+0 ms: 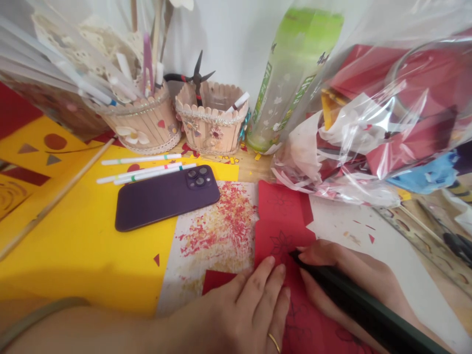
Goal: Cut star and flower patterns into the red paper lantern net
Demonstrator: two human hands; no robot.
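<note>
A red sheet of paper [280, 226] lies in front of me, with flower outlines drawn on it in dark lines. My left hand [254, 307] rests flat on its left side, fingers stretched out and holding nothing. In my right hand [354, 275] is a thick black pen [342, 287], gripped near its tapered tip. That tip is just beside a drawn flower [282, 244], close to my left fingertips; whether it touches the paper I cannot tell. A darker red scrap [217, 280] shows partly under my left hand.
A purple phone [165, 199] and several white markers [142, 160] lie on yellow paper [73, 236]. Behind stand two wooden-stick baskets [145, 128] [212, 130], pliers [198, 78] and a green-topped bottle [295, 73]. A clear plastic bag [368, 132] and a ruler [424, 246] are at right.
</note>
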